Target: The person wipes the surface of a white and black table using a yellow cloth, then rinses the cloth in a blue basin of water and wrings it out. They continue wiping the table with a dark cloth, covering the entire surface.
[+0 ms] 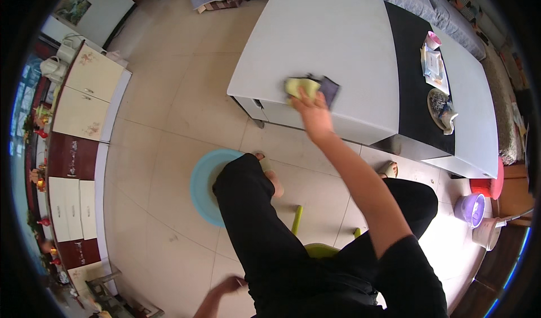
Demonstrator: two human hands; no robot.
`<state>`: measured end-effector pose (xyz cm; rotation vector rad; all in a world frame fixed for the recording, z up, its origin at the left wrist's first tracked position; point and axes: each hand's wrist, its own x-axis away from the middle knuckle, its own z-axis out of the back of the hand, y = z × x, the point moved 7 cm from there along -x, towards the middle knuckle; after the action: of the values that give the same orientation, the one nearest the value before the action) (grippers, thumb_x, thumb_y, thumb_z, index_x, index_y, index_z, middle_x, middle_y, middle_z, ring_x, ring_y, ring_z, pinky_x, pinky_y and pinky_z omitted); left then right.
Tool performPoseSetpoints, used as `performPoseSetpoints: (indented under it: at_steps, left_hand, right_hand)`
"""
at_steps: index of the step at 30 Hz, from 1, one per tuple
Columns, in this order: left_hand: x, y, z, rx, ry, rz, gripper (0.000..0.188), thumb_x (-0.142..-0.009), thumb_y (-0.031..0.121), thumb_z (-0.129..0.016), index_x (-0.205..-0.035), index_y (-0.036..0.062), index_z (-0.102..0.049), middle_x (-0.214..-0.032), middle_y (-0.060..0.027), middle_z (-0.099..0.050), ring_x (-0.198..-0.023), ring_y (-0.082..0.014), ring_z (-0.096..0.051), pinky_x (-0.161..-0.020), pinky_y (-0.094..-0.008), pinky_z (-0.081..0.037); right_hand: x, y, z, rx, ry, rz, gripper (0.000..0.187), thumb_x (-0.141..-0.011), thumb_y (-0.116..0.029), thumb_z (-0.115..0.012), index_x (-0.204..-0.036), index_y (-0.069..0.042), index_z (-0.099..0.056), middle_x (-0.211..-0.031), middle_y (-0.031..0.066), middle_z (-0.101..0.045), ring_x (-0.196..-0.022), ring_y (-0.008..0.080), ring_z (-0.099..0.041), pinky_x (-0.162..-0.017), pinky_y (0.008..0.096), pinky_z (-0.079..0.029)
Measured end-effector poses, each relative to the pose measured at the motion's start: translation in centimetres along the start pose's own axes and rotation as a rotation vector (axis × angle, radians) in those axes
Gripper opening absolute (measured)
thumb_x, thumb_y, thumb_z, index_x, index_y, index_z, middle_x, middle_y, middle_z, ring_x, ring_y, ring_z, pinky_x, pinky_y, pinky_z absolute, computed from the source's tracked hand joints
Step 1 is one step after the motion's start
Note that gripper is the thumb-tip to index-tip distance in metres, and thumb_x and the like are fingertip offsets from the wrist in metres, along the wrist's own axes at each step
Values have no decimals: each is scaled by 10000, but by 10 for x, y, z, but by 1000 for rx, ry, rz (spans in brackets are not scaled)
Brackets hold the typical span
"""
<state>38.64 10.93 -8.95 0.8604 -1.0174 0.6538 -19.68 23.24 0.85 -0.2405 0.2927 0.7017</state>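
Observation:
My right hand (311, 110) reaches out over the white coffee table (332, 30), near its front left corner. Its fingers press on a folded cloth, yellow (301, 87) on one side, with a dark grey part (329, 91) spreading out to the right on the tabletop. My left hand (230, 286) hangs low beside my left thigh, away from the table. Motion smears its fingers, and I cannot make out anything in it.
A light blue basin (202, 191) stands on the tiled floor by my left leg. On the table's black strip are a pink cup (433, 40), a white packet (432, 64) and a round tray (437, 105). A purple bucket (470, 210) stands right; cabinets (84, 95) line the left.

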Motion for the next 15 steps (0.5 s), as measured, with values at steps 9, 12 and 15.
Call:
performPoseSetpoints:
  at_steps: [9,12,15]
  left_hand:
    - [25,176,304,609,1306,-659,241,-936,162,-580,-1092,-11,-640,-985,-69,-648,-911,-145,-603,-803,-278,-488]
    - [24,261,314,575,1195,-859,234,-947,158,-568,-1093,-7,-647,-1043,-83,-652,-940,-153,-613,-813,-291,-496]
    - [0,296,300,748,822,-1044,240,-954,161,-561,-1117,3,-637,-1019,-86,-649,-907,-157,-604,-799,-301,-492]
  right_hand:
    - [47,51,8,252,-65,57,641,-802,-75,-552,-1409,-218,-402,-1532,81,-244,-1281,327,-386,-1087,428,-324]
    - [108,141,48,242,-165,-176,615,-754,-70,-607,-1345,-197,-494,-1471,70,-369,-1150,301,-505,-964,369,-472]
    - [129,177,76,253,-51,-203,585,-691,-41,-642,-1257,-165,-563,-1391,93,-483,-1063,329,-606,-942,393,-496]
